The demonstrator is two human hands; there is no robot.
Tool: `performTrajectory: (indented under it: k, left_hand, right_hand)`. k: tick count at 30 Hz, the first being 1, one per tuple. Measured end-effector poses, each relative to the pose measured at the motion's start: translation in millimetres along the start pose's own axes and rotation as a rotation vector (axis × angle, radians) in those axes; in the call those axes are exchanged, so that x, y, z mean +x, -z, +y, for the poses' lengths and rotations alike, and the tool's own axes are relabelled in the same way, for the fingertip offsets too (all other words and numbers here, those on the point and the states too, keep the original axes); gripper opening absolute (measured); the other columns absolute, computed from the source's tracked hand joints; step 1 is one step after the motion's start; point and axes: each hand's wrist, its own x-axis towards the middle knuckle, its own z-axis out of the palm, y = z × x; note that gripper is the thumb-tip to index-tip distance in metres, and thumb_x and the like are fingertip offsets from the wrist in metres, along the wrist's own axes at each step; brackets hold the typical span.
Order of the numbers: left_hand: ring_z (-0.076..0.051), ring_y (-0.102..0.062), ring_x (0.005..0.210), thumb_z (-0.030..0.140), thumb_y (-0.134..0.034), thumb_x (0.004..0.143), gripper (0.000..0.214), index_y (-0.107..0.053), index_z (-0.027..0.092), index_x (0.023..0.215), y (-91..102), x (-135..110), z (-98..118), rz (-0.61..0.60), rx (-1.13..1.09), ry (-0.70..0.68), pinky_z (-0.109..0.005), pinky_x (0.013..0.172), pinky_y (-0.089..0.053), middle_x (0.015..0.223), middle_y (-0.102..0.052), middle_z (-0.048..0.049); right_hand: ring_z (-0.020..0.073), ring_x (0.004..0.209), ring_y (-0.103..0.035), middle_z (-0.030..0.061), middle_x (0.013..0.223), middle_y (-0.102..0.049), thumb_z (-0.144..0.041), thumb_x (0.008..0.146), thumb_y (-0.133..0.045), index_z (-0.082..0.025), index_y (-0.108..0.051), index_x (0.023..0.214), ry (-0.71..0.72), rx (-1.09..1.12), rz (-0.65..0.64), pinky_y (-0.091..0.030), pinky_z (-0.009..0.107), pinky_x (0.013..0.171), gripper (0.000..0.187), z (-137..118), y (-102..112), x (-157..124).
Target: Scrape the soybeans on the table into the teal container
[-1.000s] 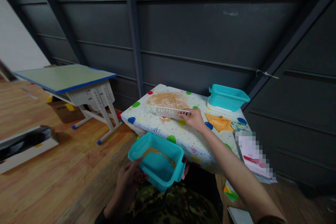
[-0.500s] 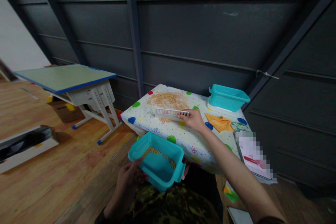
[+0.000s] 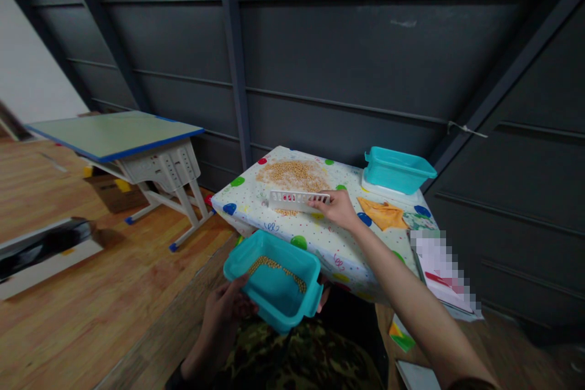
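Note:
My left hand (image 3: 228, 308) grips a teal plastic tub (image 3: 273, 278) below the near edge of the small table (image 3: 256, 210); a thin line of yellow beans lies inside the tub. My right hand (image 3: 337, 208) reaches over the table and is closed on one end of a white slotted plastic strip (image 3: 295, 198). The strip stands on edge on the dotted tablecloth, just in front of a spread pile of yellow beans (image 3: 292, 174).
A second teal tub (image 3: 397, 169) on a white lid sits at the table's far right, with an orange cloth (image 3: 382, 213) in front of it. Papers (image 3: 441, 274) lie at the right. A grey school desk (image 3: 119, 140) stands left on the wooden floor. Dark panelled wall behind.
The white strip has shifted slightly toward me across the cloth, dragging a few beans with it. The tub and my left hand stay still.

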Motion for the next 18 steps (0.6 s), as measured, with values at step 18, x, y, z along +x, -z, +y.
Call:
performTrajectory:
  k: [18]
  left_hand:
    - [-0.016, -0.064, 0.043, 0.051, -0.125, 0.053, 0.064, -0.066, 0.026, 0.053, -7.1, -18.6, 17.0, -0.039, -0.034, -0.010, -0.030, 0.046, -0.060, 0.048, -0.063, 0.0017]
  right_hand:
    - [0.0163, 0.067, -0.042, -0.0033, 0.066, -0.048, -0.058, 0.103, -0.091, -0.026, -0.059, 0.066, 0.003, 0.020, 0.002, -0.035, 0.035, 0.064, 0.058, 1.4, 0.3, -0.9]
